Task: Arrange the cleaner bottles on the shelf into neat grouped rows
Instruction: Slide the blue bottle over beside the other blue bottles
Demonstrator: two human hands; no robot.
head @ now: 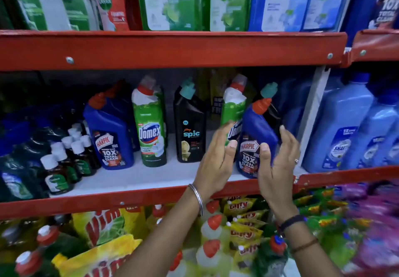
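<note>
On the white middle shelf (133,176) a blue Harpic bottle (257,121) with a red cap stands tilted near the front edge at the right. My right hand (278,164) grips it, thumb on its label and fingers behind. My left hand (216,158) is spread, its fingers lying against a green Domex bottle (234,103) just behind and to the left. A black bottle with a teal cap (268,89) stands behind the Harpic. Further left, a second Harpic (112,134), a Domex (150,129) and a black Spic bottle (190,129) stand side by side with gaps between them.
Small white-capped Dettol bottles (64,158) crowd the shelf's left end. Large pale blue bottles (345,125) fill the bay to the right, past a white upright (313,112). Dettol refills (228,2) stand on the red shelf above. Vim pouches (103,227) and packets lie below.
</note>
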